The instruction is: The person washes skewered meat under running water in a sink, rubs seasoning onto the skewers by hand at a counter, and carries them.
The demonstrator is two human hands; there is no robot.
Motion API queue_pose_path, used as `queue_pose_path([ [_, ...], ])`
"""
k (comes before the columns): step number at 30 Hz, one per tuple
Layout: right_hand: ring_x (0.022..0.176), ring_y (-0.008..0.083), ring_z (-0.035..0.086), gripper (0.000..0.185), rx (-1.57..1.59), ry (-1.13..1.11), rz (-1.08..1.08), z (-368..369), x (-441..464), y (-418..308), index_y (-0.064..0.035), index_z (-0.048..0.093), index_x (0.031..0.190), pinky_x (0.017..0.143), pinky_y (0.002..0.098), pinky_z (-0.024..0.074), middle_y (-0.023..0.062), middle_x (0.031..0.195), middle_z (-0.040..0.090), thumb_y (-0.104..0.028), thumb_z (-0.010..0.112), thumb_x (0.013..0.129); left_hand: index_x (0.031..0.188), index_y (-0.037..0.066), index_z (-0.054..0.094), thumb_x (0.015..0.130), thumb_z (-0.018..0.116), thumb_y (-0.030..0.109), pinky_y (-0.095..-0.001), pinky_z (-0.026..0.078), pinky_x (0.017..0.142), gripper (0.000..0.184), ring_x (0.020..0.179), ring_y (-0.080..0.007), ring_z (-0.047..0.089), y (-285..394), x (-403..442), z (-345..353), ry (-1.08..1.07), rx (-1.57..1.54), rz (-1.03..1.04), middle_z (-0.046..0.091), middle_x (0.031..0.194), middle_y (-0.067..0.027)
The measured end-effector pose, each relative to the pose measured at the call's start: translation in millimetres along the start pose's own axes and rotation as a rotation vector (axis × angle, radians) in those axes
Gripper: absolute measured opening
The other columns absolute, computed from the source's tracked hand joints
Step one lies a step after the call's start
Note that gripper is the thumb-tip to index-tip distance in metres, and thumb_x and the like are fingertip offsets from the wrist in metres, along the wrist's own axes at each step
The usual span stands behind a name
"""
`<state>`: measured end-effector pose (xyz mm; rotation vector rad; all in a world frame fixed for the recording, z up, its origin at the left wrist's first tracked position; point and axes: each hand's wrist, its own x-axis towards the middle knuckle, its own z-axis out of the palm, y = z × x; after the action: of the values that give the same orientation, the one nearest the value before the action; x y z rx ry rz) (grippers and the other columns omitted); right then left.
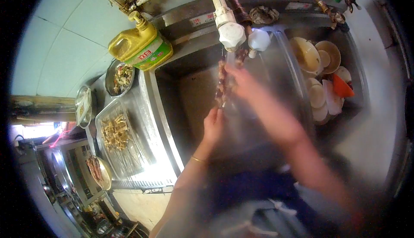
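Over the left sink basin (194, 82), my left hand (213, 123) is closed around the lower end of a skewer of dark meat pieces (221, 82), which stands roughly upright in view. My right hand (239, 80) is beside the skewer's upper part, under the white tap (232, 36). Its fingers are blurred, and whether they grip anything is unclear. More meat pieces (241, 56) show just behind the right hand, close to the tap. A stream of water seems to run down from the tap by the right fingers.
Bowls (328, 56) and an orange-red dish (343, 86) lie in the right basin. A yellow jug (142, 44) stands at the back left. On the left counter are a tray of skewers (129, 151), a bowl of food (120, 77) and a bowl of meat strips (105, 175).
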<state>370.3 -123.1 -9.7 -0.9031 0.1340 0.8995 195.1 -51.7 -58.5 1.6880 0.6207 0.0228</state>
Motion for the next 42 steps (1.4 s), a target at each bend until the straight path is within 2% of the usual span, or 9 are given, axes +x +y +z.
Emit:
queue_pose_path([
  [7, 0.075, 0.0211, 0.059, 0.042, 0.259, -0.122, 0.130, -6.8, 15.1, 1.0, -0.0070, 0.053, 0.106, 0.069, 0.0373, 0.0515, 0.0082, 0.085, 0.060, -0.043, 0.056, 0.085, 0.092, 0.009, 0.054, 0.094, 0.037, 0.040, -0.0263, 0.036, 0.048, 0.036, 0.056, -0.0088, 0.043, 26.3, 1.3, -9.4, -0.378, -0.829, -0.514, 0.049, 0.066, 0.0017],
  [13, 0.066, 0.0167, 0.056, 0.049, 0.002, 0.216, -0.111, 6.5, 9.4, 15.8, -0.0106, 0.044, 0.112, 0.060, 0.0332, 0.0488, 0.0055, 0.080, 0.056, -0.043, 0.062, 0.080, 0.100, 0.008, 0.054, 0.092, 0.039, 0.042, -0.0319, 0.040, 0.048, 0.038, 0.054, -0.0148, 0.048, 0.7, 14.4, 4.4, -0.039, -0.213, -0.017, 0.054, 0.069, -0.0030],
  [19, 0.059, 0.0150, 0.053, 0.036, -0.176, 0.263, -0.208, 5.0, 18.8, 28.8, -0.0067, 0.049, 0.098, 0.047, 0.0316, 0.0454, 0.0049, 0.076, 0.055, -0.031, 0.068, 0.078, 0.102, 0.004, 0.052, 0.090, 0.041, 0.027, -0.0506, 0.043, 0.069, 0.028, 0.080, -0.0448, 0.056, 33.6, 14.3, 2.1, 0.048, 0.588, -0.035, 0.058, 0.087, -0.0276],
  [22, 0.062, 0.0164, 0.056, 0.044, 0.008, 0.214, 0.029, 2.2, 17.3, 14.4, -0.0054, 0.054, 0.098, 0.051, 0.0302, 0.0471, 0.0061, 0.077, 0.058, -0.045, 0.063, 0.080, 0.101, 0.003, 0.053, 0.093, 0.043, 0.025, -0.0411, 0.046, 0.057, 0.026, 0.064, -0.0249, 0.057, -4.4, 20.5, 8.2, 0.174, 0.323, 0.254, 0.059, 0.074, -0.0116],
  [25, 0.068, 0.0184, 0.059, 0.056, 0.246, 0.040, 0.077, -2.2, 21.0, 12.3, -0.0054, 0.054, 0.104, 0.058, 0.0312, 0.0492, 0.0070, 0.082, 0.061, -0.055, 0.057, 0.080, 0.096, 0.006, 0.055, 0.093, 0.044, 0.026, -0.0306, 0.043, 0.052, 0.023, 0.061, -0.0160, 0.051, 0.9, 17.7, -1.1, -0.268, -0.580, -0.443, 0.055, 0.071, -0.0042],
  [31, 0.077, 0.0213, 0.059, 0.050, 0.262, -0.045, 0.095, -26.0, 30.3, 15.2, -0.0047, 0.052, 0.106, 0.069, 0.0370, 0.0500, 0.0075, 0.093, 0.060, -0.046, 0.062, 0.080, 0.093, 0.008, 0.056, 0.093, 0.044, 0.032, -0.0228, 0.038, 0.056, 0.027, 0.064, -0.0092, 0.046, -3.9, 15.6, 8.3, -0.074, -0.264, -0.020, 0.051, 0.076, 0.0015],
  [37, 0.080, 0.0199, 0.059, 0.045, 0.036, 0.100, -0.117, -6.6, 19.7, 12.7, -0.0060, 0.047, 0.111, 0.064, 0.0376, 0.0519, 0.0084, 0.096, 0.057, -0.004, 0.069, 0.071, 0.098, 0.005, 0.055, 0.092, 0.045, 0.038, -0.0270, 0.039, 0.059, 0.035, 0.067, -0.0114, 0.046, 35.1, 3.9, 4.1, -0.170, -0.837, -0.388, 0.053, 0.079, -0.0008],
  [38, 0.081, 0.0204, 0.059, 0.044, 0.004, 0.121, -0.149, -4.4, 19.3, 13.6, -0.0062, 0.047, 0.111, 0.064, 0.0379, 0.0523, 0.0087, 0.095, 0.057, -0.005, 0.069, 0.073, 0.100, 0.006, 0.054, 0.091, 0.048, 0.035, -0.0270, 0.041, 0.063, 0.031, 0.072, -0.0114, 0.049, 7.7, 12.7, -0.2, -0.253, -0.451, -0.190, 0.055, 0.082, -0.0019],
  [42, 0.084, 0.0218, 0.059, 0.037, -0.102, 0.171, -0.047, 27.3, -15.3, -15.3, -0.0072, 0.048, 0.111, 0.066, 0.0385, 0.0527, 0.0085, 0.096, 0.057, -0.013, 0.065, 0.078, 0.099, 0.008, 0.053, 0.091, 0.048, 0.028, -0.0246, 0.039, 0.057, 0.022, 0.065, -0.0096, 0.047, 6.2, 9.8, 9.0, -0.276, -0.525, -0.187, 0.053, 0.078, 0.0001],
])
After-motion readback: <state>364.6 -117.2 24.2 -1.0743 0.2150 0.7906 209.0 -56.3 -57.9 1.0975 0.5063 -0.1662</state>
